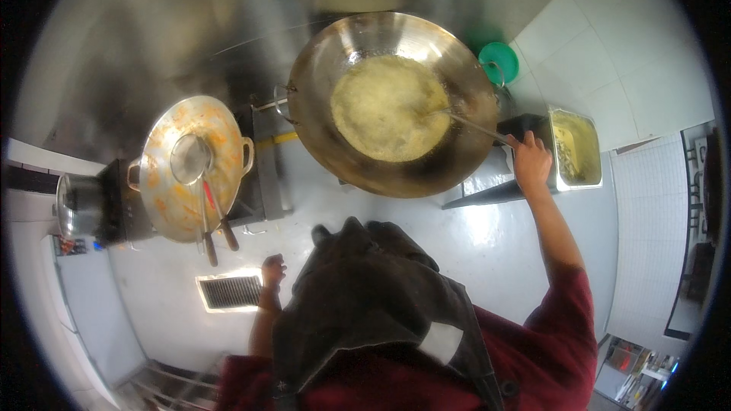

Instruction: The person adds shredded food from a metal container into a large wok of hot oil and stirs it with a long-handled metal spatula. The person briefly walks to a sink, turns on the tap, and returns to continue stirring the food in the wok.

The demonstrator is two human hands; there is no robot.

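Observation:
A large steel wok point(320, 154) stands in front of me, with foaming yellowish liquid point(388, 108) in its bowl. My right hand point(532, 162) grips the long metal handle of a utensil point(477, 125) at the wok's right rim. The utensil's head dips into the foam, so its shape is mostly hidden. Low at my left side hangs my left hand point(274, 270), its fingers curled and nothing visible in them. It is nearest to the dark apron point(365, 297) and apart from the cookware.
Left of the wok, a stained two-handled pan point(165, 205) holds a strainer point(191, 158) and other utensils, their handles jutting over its front rim. A metal container point(577, 151) with yellow contents and a green plastic vessel point(499, 63) stand right. A pot point(80, 205) is far left.

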